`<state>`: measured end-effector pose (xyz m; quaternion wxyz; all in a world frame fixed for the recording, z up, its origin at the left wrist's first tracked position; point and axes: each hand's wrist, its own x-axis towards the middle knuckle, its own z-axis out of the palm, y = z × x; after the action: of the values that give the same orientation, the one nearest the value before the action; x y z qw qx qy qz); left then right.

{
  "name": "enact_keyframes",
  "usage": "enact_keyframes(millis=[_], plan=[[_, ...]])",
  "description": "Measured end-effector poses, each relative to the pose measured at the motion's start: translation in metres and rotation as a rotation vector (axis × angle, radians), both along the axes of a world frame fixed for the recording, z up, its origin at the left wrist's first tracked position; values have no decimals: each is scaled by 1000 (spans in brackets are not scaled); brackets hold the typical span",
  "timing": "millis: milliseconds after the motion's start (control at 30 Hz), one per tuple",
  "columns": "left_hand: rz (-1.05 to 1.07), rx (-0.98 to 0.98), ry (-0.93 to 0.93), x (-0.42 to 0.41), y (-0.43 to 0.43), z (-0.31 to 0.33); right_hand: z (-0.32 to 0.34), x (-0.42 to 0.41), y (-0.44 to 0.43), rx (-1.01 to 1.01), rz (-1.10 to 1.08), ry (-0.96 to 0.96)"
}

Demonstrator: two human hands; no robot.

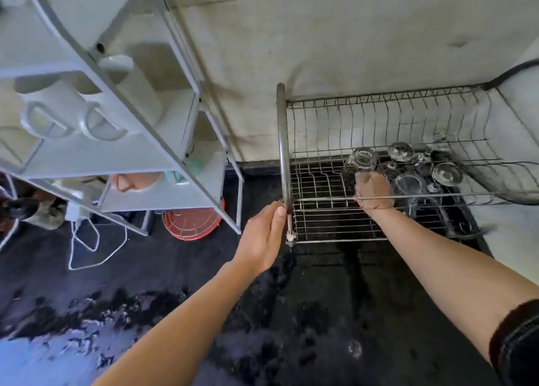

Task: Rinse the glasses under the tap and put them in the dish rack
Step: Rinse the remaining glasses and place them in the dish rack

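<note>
Our right hand (373, 191) is closed around a glass we cannot see inside the rack (320, 199), beside other glasses (401, 151), our left hand (267, 234) pinches the rack post (283, 152); wet glass is slippery and fragile, so we judge the sides the safest hold.

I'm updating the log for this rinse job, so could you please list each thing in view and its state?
tap: upright, no stream visible
left hand: gripping the tap's lower end
right hand: inside the rack, closed
dish rack: partly filled
glasses: in the rack
counter: wet
</note>
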<state>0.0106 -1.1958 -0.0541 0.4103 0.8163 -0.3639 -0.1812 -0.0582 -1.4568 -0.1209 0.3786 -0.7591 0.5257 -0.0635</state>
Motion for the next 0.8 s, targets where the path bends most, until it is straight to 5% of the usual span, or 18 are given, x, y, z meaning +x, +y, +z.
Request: enact_keyframes(millis=[500,800], plan=[[52,124,-26,1,18,7,19,-33,48,-188,26,14],[207,417,-185,36,185,8,31,-30,227,-228,416,196]])
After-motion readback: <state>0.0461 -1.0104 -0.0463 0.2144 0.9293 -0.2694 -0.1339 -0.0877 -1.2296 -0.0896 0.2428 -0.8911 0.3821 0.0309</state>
